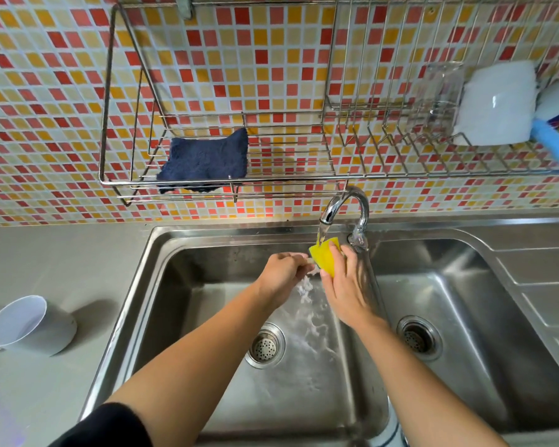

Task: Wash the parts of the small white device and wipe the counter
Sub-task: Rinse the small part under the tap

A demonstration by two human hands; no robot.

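Washing is under way: the left hand [284, 269] closes on a small part, mostly hidden, under the running faucet [346, 208], the right hand [342, 282] grips a yellow sponge [325, 258]. A white cup-shaped part [29, 327] waits on the unwiped surface [62, 259].

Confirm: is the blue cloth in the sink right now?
No, the dark blue cloth lies on the wire rack mounted on the tiled wall, above the sink and well clear of it.

A: What is the person wearing?
B: A black sleeve [110, 427] pushed up above the elbow on the left arm. The right forearm is bare. The left hand [279, 272] and right hand [346, 291] are bare, without rings.
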